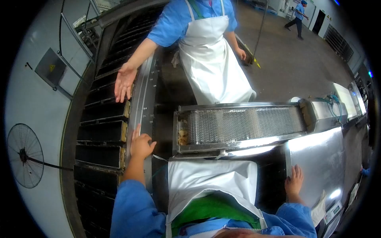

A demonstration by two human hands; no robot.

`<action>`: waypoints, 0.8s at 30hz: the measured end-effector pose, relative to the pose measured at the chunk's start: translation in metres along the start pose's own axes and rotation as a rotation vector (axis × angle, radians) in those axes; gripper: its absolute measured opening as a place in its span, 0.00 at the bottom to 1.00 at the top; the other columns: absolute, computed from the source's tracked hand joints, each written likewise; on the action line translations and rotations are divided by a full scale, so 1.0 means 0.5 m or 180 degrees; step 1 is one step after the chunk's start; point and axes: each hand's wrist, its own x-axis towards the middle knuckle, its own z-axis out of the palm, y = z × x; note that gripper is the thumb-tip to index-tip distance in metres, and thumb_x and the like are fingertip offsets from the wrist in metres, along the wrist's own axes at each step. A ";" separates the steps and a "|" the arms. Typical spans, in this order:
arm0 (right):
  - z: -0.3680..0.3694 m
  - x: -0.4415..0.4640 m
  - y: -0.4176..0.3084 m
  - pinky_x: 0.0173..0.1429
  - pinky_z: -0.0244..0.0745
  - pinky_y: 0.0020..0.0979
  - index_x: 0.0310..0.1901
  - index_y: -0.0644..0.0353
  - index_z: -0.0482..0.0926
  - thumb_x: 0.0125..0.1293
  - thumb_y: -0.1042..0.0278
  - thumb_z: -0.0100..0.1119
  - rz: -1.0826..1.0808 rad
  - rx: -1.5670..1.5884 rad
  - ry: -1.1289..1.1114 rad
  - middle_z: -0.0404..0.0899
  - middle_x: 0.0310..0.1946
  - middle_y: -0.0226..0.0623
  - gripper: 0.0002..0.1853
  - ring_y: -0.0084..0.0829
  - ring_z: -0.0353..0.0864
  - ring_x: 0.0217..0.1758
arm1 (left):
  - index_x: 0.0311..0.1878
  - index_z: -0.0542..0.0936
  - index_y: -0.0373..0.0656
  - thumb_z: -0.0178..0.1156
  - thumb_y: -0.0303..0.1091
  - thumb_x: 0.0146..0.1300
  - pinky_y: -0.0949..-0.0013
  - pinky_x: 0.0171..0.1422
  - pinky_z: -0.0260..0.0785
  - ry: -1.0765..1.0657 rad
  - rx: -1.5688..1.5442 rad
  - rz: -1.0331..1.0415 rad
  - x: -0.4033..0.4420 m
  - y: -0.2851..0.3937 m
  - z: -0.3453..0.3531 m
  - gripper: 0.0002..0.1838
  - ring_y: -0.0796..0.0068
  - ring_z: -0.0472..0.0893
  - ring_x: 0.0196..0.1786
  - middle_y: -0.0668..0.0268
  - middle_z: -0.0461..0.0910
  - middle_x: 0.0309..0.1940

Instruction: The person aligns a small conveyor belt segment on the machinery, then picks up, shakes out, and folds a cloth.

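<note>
My left hand (142, 145) is at the metal rail (139, 104) beside a row of black rectangular pans (99, 131). Its fingers are partly spread, and it holds nothing. On the right, my right hand (294, 181) rests with fingers stretched out at the near left edge of a steel table (319, 156). Between my hands, just beyond my white apron (210, 174), stands a short conveyor with a wire mesh belt (246, 123). Some light brown crumbs (183, 133) lie at its left end.
Across the conveyor stands a co-worker in a white apron (214, 59), one open hand (126, 82) over the pans. A fan (24, 155) is on the left. A digital scale (332, 213) sits at lower right. Another person (298, 20) is far back.
</note>
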 end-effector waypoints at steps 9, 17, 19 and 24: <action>-0.004 0.001 -0.007 0.75 0.57 0.52 0.68 0.54 0.67 0.51 0.77 0.63 0.0038 0.0005 -0.0022 0.64 0.71 0.45 0.38 0.50 0.60 0.76 | 0.34 0.88 0.44 0.70 0.44 0.54 0.51 0.82 0.48 -0.0077 -0.0178 -0.0121 0.002 -0.006 0.007 0.13 0.56 0.57 0.78 0.63 0.85 0.47; 0.006 0.002 0.002 0.75 0.57 0.54 0.67 0.55 0.67 0.53 0.76 0.61 -0.0073 -0.0079 0.0026 0.64 0.71 0.48 0.35 0.52 0.61 0.75 | 0.37 0.88 0.44 0.71 0.45 0.54 0.52 0.80 0.52 -0.0072 0.0026 -0.0055 0.002 0.004 -0.003 0.15 0.54 0.59 0.77 0.63 0.85 0.47; 0.003 0.003 -0.002 0.75 0.57 0.54 0.67 0.56 0.67 0.52 0.75 0.61 -0.0080 -0.0063 0.0034 0.64 0.71 0.48 0.36 0.52 0.61 0.75 | 0.37 0.88 0.44 0.70 0.46 0.54 0.52 0.80 0.52 -0.0071 0.0057 -0.0058 0.002 0.002 -0.003 0.15 0.55 0.59 0.77 0.63 0.85 0.48; 0.001 0.001 -0.002 0.75 0.57 0.54 0.67 0.56 0.67 0.51 0.75 0.62 -0.0165 0.0011 0.0114 0.64 0.71 0.49 0.36 0.53 0.60 0.75 | 0.37 0.88 0.45 0.70 0.46 0.55 0.53 0.79 0.52 -0.0198 0.0076 -0.0054 0.004 0.004 -0.007 0.15 0.56 0.58 0.78 0.64 0.85 0.49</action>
